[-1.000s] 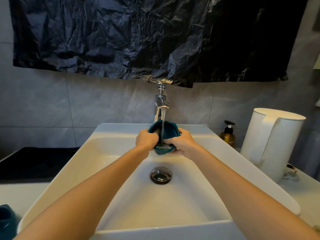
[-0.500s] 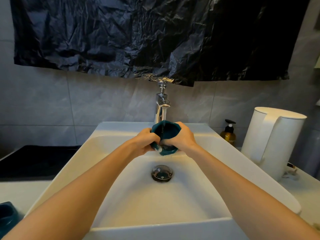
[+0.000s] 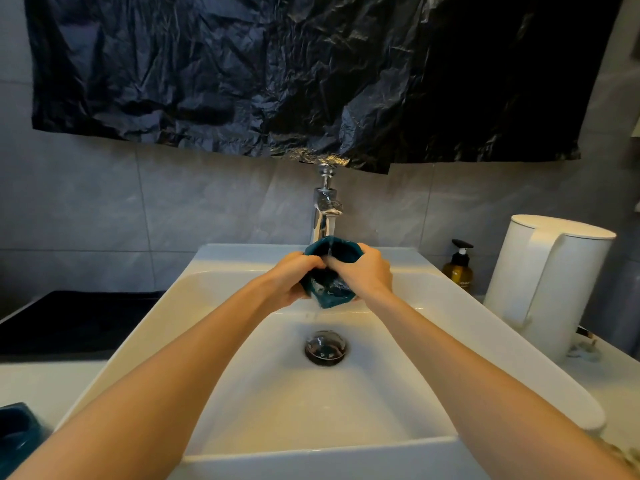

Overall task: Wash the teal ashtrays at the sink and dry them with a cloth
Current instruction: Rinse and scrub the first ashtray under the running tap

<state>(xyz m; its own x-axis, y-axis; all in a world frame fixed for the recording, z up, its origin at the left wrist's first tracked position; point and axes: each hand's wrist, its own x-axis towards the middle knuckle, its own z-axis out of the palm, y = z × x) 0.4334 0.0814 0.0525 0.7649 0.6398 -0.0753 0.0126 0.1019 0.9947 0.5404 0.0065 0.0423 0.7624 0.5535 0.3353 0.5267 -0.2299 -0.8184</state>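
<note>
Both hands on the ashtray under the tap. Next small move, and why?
Probably turn the teal ashtray a little in the stream: water from the faucet lands on one spot inside, and the left hand and right hand cover its sides, leaving those unrinsed.

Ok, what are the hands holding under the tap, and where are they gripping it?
Both hold one teal ashtray: the left hand grips its left side, the right hand its right side, fingers over the rim.

One head view looks forward and down, close over the sink, facing the tap.
</note>
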